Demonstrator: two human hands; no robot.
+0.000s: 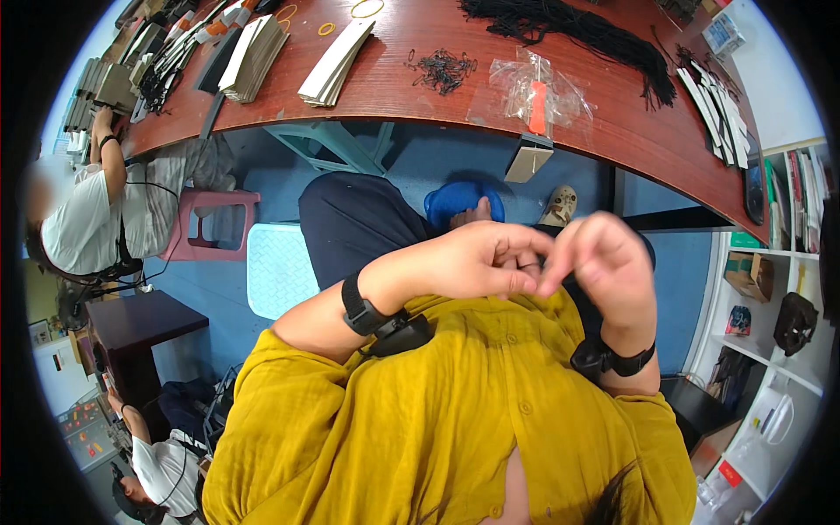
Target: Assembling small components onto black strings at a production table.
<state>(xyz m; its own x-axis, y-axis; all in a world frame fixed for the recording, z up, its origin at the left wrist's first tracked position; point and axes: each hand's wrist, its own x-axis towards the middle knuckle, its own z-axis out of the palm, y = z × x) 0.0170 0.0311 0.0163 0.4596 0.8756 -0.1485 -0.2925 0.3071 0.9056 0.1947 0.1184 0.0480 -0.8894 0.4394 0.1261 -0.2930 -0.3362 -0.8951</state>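
My left hand (492, 260) and my right hand (605, 267) meet in front of my chest, above my lap and back from the table edge. The left one has its fingers curled, with the thumb pressed against them. Thumb and forefinger of the right come together in a pinch at the left fingertips; that hand is slightly blurred. Whatever lies between the fingers, if anything, is too small or hidden to name. Nearest on the table are clear plastic bags (560, 103) with an orange-handled tool (537, 107), and a pile of small black pin-like pieces (444, 70).
The red-brown table (411, 35) carries stacks of pale cards (337, 66), black cords (582, 31) and white strips (713, 109). A beige block (529, 159) projects past its edge. Stools (280, 267) stand at left. Two other people (87, 219) sit left; shelves (779, 262) stand right.
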